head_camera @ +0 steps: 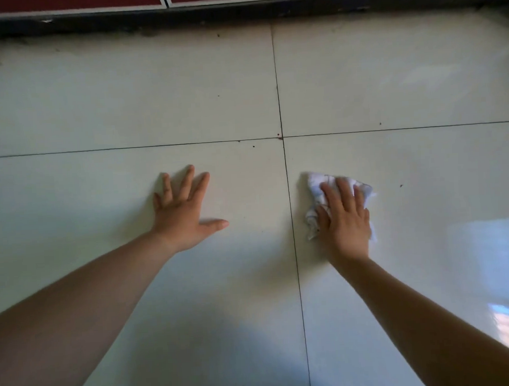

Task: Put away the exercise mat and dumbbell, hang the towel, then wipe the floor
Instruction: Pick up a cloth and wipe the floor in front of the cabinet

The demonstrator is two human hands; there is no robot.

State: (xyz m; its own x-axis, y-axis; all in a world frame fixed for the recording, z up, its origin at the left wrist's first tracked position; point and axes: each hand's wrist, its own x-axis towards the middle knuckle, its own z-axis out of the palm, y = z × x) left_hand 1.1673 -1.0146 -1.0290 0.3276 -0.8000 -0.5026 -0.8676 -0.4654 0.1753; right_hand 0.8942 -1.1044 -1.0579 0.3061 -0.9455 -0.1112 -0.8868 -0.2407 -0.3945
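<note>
Floor [389, 82]: pale glossy tiles fill nearly the whole frame. I see two dark grout lines, one running left to right across the middle, one running top to bottom just right of centre; they cross at centre frame. Window glare sits at the lower right edge. Broad soft shadow pools in the lower centre, between the two forearms.

Along the top edge: a dark baseboard strip [238, 13], and above it red panels [60, 0] with light frames, only partly in view.

Left hand [183, 214]: enters from the lower left on a bare forearm, palm flat on the tile left of the vertical grout line. Fingers spread wide, thumb pointing right. It holds nothing.

Right hand [344, 217]: enters from the lower right, palm down on a white cloth [314, 180], just right of the vertical grout line. Fingers lie fairly close together and press the cloth against the floor. I cannot tell if they curl around any of it. The cloth is crumpled; it shows past the fingertips, along the thumb side, and as a thin fringe on the far right side of the hand.

Small dark specks [253, 146] dot the tiles near the grout crossing, with a reddish one right at the crossing. A few more lie scattered further off.

No mat, dumbbell or towel in view.
</note>
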